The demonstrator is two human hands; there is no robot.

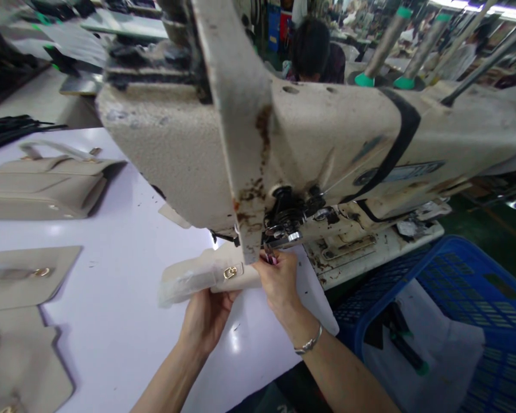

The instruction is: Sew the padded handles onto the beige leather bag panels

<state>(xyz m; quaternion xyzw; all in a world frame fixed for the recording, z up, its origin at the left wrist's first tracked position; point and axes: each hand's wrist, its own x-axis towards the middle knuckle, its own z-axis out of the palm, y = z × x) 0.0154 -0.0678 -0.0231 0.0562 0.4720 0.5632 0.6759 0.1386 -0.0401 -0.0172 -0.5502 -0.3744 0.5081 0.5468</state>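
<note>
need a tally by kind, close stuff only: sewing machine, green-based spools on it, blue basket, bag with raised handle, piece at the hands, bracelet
sewing machine: 1
green-based spools: 2
blue basket: 1
bag with raised handle: 1
beige piece at the hands: 1
bracelet: 1
total: 7

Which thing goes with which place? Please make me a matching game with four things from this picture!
Things
1. Thin silver metal bracelet
2. Blue plastic basket with slotted walls
3. Boxy beige bag with a curved handle
4. Shiny gold metal clasp nearest the big off-white metal sewing machine

Places
A. Far left, on the smooth white tabletop
B. On the flat beige panel at the bare left hand
C. On the wrist of the bare right hand
D. In the picture's lower right corner

Pairs: 1-C, 2-D, 3-A, 4-B
</note>
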